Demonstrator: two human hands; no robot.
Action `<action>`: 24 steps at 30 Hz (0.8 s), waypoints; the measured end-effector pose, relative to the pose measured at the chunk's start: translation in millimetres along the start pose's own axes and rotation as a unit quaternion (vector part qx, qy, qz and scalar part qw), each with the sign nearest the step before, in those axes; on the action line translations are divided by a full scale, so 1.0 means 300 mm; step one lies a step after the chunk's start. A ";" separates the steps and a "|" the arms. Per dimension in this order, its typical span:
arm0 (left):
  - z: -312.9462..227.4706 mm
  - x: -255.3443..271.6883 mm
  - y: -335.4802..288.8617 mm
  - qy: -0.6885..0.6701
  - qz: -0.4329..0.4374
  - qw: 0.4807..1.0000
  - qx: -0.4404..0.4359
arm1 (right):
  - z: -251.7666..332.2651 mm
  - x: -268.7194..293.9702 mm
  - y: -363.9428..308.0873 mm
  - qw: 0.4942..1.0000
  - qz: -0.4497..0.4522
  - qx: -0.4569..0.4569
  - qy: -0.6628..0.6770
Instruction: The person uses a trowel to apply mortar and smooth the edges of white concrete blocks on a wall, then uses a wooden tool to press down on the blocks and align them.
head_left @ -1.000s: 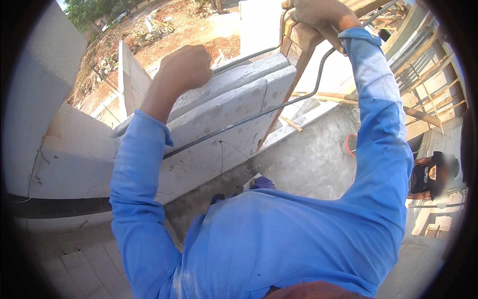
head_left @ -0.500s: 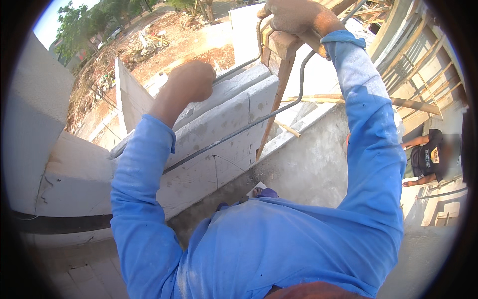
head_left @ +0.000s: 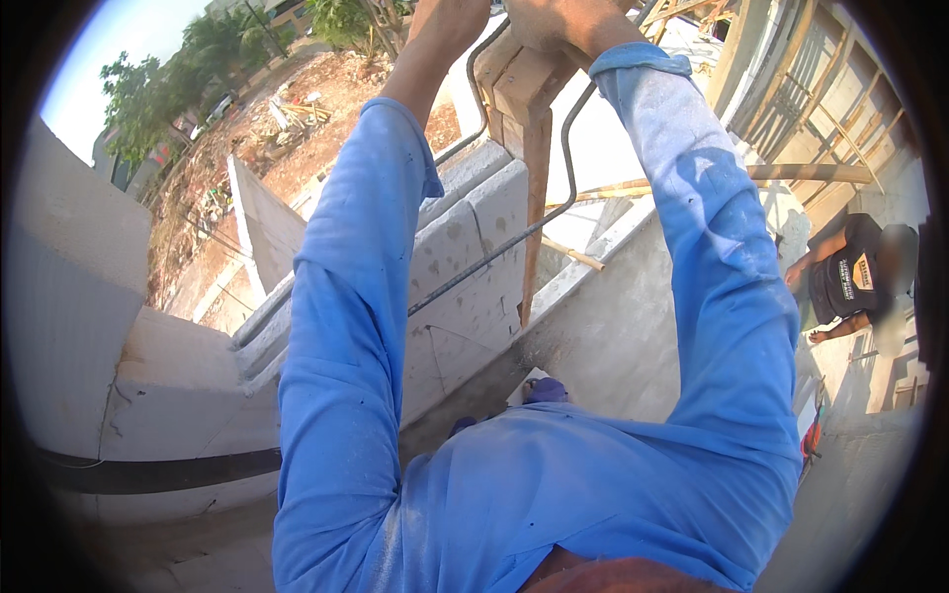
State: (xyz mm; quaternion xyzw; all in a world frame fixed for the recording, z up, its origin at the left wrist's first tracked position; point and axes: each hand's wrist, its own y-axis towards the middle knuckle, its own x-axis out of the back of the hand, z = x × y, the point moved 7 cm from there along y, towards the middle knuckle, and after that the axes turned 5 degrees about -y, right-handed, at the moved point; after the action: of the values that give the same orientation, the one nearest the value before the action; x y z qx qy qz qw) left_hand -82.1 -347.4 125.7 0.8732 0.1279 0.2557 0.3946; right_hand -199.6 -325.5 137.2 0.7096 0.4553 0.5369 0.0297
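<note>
Both my arms, in blue sleeves, reach up to the far top of the view. My left hand [head_left: 450, 22] is cut off by the upper edge, so its fingers do not show. Beside it, my right hand [head_left: 556, 22] is closed at the top of a wooden post [head_left: 522, 84]; what its fingers hold is hidden. A bent steel bar [head_left: 494, 255] loops around the post, one leg running along the wall top and the other down the near face. The post stands against the end of a pale concrete wall [head_left: 474, 232].
A grey concrete floor [head_left: 613, 306] lies below the wall. Bamboo poles [head_left: 811, 172] and timber formwork [head_left: 840, 89] stand at the right, where another person [head_left: 850, 272] in a dark shirt is. Red soil and rubble [head_left: 287, 119] lie beyond the wall.
My left hand has moved from above the wall, up and right to beside my right hand. The whole view has shifted slightly, with post and bar now further left.
</note>
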 end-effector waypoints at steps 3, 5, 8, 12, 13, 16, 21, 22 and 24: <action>0.126 -0.183 0.044 -0.310 0.124 0.938 0.092 | 0.018 -0.011 0.025 0.995 0.086 -0.011 0.041; 0.011 -0.225 -0.008 -0.025 0.147 0.968 -0.202 | -0.023 0.004 -0.002 0.993 0.076 -0.055 0.076; -0.041 -0.291 -0.038 -0.170 0.272 0.942 0.103 | -0.073 0.138 -0.130 0.999 0.015 0.013 0.039; 0.011 -0.246 -0.028 0.053 0.212 0.973 0.066 | -0.263 0.163 -0.307 0.937 -0.209 -0.192 0.206; 0.012 -0.241 -0.028 0.104 0.215 0.971 0.026 | -0.272 0.167 -0.362 0.888 -0.246 -0.258 0.291; -0.003 -0.250 -0.034 0.206 0.223 0.951 -0.059 | -0.335 0.056 -0.434 0.768 -0.278 -0.356 0.453; -0.012 -0.248 -0.048 0.230 0.200 0.951 -0.056 | -0.370 0.023 -0.401 0.764 -0.321 -0.325 0.455; -0.003 -0.237 -0.046 0.239 0.204 0.948 -0.051 | -0.366 0.049 -0.383 0.784 -0.316 -0.327 0.423; -0.009 -0.234 -0.040 0.249 0.214 0.944 -0.045 | -0.361 0.107 -0.344 0.843 -0.302 -0.276 0.348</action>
State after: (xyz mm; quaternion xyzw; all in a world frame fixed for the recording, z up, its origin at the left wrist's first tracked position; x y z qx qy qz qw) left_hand -142.5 -367.6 93.8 0.7700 0.0208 0.5484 0.3255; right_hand -348.4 -291.8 151.8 0.2655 0.4603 0.8167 0.2249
